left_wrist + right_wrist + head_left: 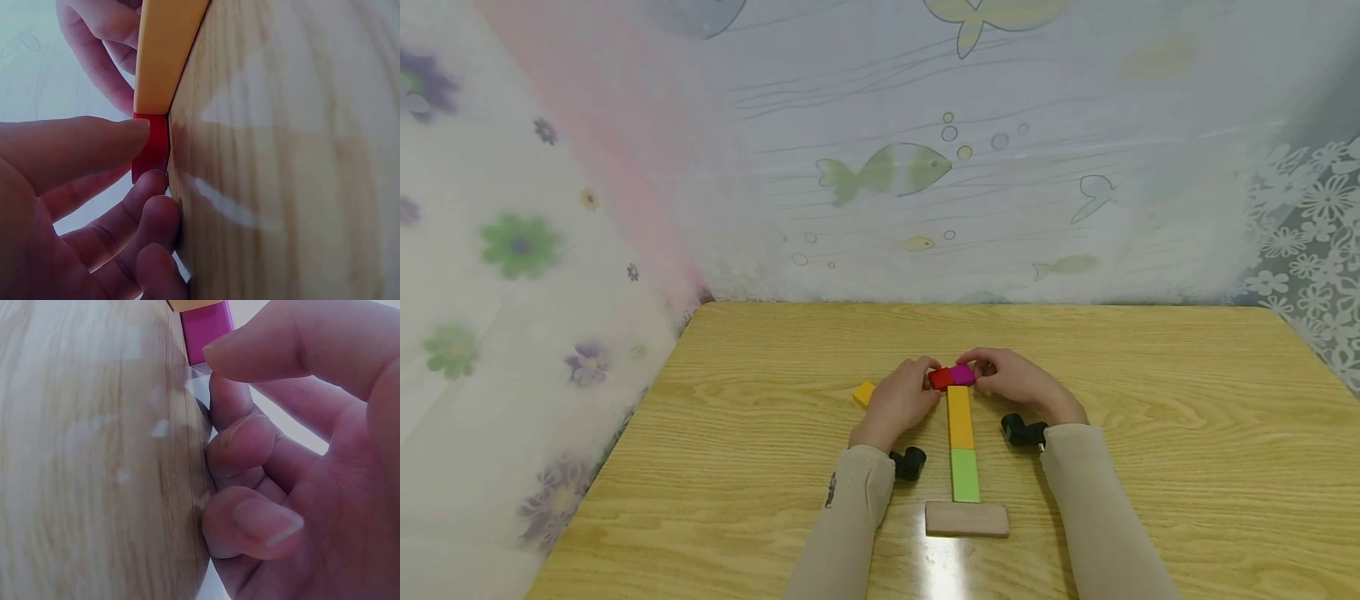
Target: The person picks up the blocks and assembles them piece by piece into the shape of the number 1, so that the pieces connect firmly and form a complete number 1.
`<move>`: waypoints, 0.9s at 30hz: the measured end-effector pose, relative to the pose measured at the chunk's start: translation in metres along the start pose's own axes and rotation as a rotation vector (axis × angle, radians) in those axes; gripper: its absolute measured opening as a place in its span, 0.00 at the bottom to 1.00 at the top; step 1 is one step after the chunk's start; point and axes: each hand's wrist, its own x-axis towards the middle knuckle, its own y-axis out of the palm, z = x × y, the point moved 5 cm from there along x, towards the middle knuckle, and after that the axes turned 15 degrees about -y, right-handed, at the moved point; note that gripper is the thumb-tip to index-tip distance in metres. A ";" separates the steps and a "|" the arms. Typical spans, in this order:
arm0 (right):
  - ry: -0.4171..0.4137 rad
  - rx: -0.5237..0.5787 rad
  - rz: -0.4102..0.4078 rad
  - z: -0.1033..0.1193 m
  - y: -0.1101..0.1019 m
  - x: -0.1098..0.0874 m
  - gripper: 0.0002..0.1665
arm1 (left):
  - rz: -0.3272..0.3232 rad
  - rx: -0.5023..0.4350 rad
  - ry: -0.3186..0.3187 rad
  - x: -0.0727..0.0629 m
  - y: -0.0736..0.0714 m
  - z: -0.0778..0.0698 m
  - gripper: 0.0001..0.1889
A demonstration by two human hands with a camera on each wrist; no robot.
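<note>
My left hand (901, 403) holds a red block (941, 379) between thumb and fingers; the thumb presses its near side in the left wrist view. From the other side, my right hand (1013, 382) grips a magenta block (962, 374), its thumb lying on the block's side in the right wrist view. The two blocks sit end to end, forming a short bar across the top of a yellow-orange block (960, 417). Below that lies a light green block (966, 475), in line with it. A plain wooden block (967, 519) lies crosswise at the near end.
Another yellow block (863, 393) lies left of my left hand, partly hidden by it. Black wrist cameras (910, 463) sit at both cuffs. The wood-grain table (737, 467) meets patterned curtains (880, 208) at the back and left.
</note>
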 end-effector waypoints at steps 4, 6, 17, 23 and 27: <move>0.003 0.004 -0.001 -0.001 0.000 0.000 0.24 | 0.010 -0.017 -0.001 0.000 -0.001 0.001 0.20; 0.005 0.005 -0.004 -0.002 0.000 0.000 0.24 | 0.017 -0.027 0.001 -0.001 -0.001 0.001 0.21; 0.012 0.034 -0.009 -0.001 0.001 0.000 0.23 | 0.049 -0.050 0.010 0.000 -0.003 0.002 0.22; 0.012 0.029 -0.010 -0.002 0.001 0.000 0.23 | 0.075 -0.091 0.009 0.001 -0.005 0.004 0.23; 0.012 0.025 -0.010 -0.001 0.001 -0.001 0.23 | 0.081 -0.116 0.006 0.000 -0.007 0.005 0.22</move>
